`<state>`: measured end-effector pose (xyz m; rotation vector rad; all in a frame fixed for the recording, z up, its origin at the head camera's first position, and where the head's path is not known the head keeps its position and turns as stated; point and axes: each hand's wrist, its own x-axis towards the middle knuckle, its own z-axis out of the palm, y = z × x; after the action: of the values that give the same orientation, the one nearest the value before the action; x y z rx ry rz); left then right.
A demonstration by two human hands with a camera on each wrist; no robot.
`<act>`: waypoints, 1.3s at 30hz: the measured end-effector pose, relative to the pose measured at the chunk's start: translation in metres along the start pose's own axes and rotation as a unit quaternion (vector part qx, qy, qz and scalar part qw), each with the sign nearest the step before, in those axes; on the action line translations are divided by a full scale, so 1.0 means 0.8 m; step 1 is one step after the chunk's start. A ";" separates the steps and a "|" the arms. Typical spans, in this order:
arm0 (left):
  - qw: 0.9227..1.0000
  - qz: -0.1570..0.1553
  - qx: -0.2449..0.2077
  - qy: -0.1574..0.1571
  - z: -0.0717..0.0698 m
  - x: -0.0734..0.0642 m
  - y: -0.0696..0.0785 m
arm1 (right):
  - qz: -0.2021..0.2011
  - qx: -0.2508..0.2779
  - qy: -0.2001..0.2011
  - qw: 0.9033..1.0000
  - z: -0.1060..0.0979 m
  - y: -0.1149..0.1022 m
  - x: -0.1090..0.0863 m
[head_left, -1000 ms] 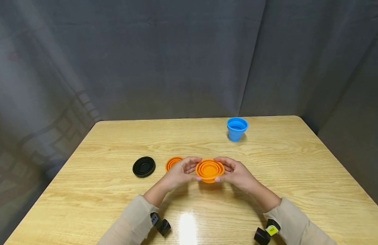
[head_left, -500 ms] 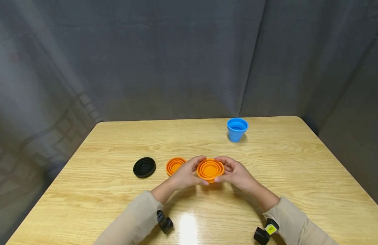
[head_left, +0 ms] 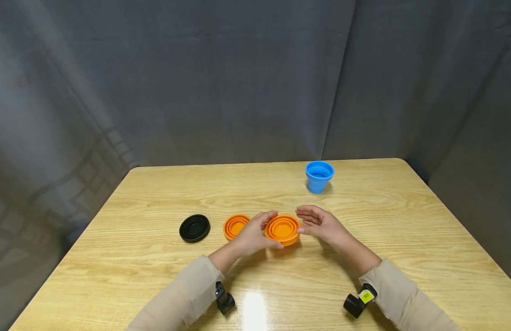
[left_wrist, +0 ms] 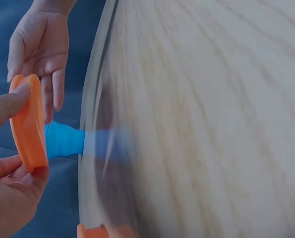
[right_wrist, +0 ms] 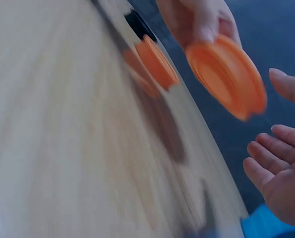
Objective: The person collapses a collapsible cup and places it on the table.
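My left hand (head_left: 251, 238) pinches an orange collapsible cup (head_left: 282, 229), folded flat into rings, by its left side. Its thumb (left_wrist: 11, 101) lies on one edge of the cup, with fingers at the opposite edge. The wrist views show the cup held up off the table. To its right is my right hand (head_left: 325, 226), fingers spread and nothing in them; a gap separates it from the cup in the right wrist view. A second flattened orange cup (head_left: 235, 225) lies on the table, partly hidden behind my left hand.
A black flattened cup (head_left: 195, 228) rests at the left on the wooden table (head_left: 156, 276). Farther back on the right stands a blue cup (head_left: 319, 177), extended and upright. A grey curtain (head_left: 239, 82) hangs behind the far table edge.
My right hand has let go of the orange cup and drawn slightly right, its fingers opening. My left hand shifted its grip a little rightward along the cup. The other cups have stayed put.
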<state>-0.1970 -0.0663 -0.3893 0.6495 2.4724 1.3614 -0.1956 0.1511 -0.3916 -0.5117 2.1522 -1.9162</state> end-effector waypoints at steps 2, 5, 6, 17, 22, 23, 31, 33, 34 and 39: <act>1.000 -0.001 0.017 -0.004 -0.001 0.001 -0.001 | 0.004 -0.009 0.019 1.000 -0.011 0.002 0.003; 0.999 0.000 0.042 -0.015 -0.002 0.003 -0.002 | 0.010 -0.011 0.044 0.999 -0.028 0.003 0.005; 0.999 0.000 0.050 -0.018 -0.003 0.003 -0.002 | 0.012 -0.012 0.052 0.999 -0.034 0.003 0.005; 0.994 -0.031 0.091 -0.042 -0.006 0.014 -0.001 | 0.031 -0.063 0.130 0.989 -0.093 0.018 0.013; 0.994 -0.048 0.087 -0.047 -0.005 0.018 -0.007 | 0.036 -0.077 0.151 0.985 -0.116 0.052 0.032; 0.994 -0.050 0.086 -0.048 -0.005 0.019 -0.008 | 0.037 -0.077 0.150 0.985 -0.120 0.058 0.037; 0.992 -0.044 0.104 -0.050 -0.001 0.022 -0.014 | 0.068 -0.103 0.180 0.976 -0.129 0.060 0.065; 0.992 -0.043 0.109 -0.050 0.000 0.023 -0.014 | 0.079 -0.110 0.183 0.974 -0.126 0.048 0.067; 0.992 -0.042 0.112 -0.050 0.001 0.023 -0.014 | 0.083 -0.113 0.183 0.973 -0.124 0.042 0.067; 0.990 -0.044 0.125 -0.053 0.003 0.024 -0.015 | 0.074 -0.118 0.184 0.973 -0.117 0.015 0.068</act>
<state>-0.2161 -0.0604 -0.4009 0.6380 2.5733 0.9669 -0.2827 0.2168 -0.3879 -0.0236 2.5839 -1.7962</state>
